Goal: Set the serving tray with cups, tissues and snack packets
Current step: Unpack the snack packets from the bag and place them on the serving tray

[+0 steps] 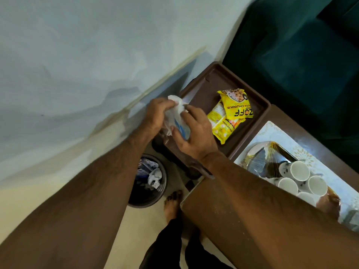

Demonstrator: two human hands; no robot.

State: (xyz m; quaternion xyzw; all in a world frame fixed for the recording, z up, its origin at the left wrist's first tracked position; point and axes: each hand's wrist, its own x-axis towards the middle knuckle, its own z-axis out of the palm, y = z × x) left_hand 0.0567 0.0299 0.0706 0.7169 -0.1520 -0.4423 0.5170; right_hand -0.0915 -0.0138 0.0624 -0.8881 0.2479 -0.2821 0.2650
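A brown serving tray (258, 105) lies at centre right. On it rest yellow snack packets (231, 111), overlapping one another. Over the tray's left end both my hands hold a clear tissue packet (179, 126) with blue print. My left hand (157, 113) pinches a white tissue (175, 100) that sticks out of the packet's top. My right hand (196, 133) grips the packet's body from the right. Several white paper cups (300, 170) lie on their sides on a gold and black plate (272, 154) on the table at lower right.
A dark waste bin (161, 193) with crumpled paper stands on the floor below my hands, beside my bare foot (172, 204). A pale wall fills the left. A dark green sofa (301, 55) sits behind the tray. The brown table (206, 208) carries a patterned mat (275, 133).
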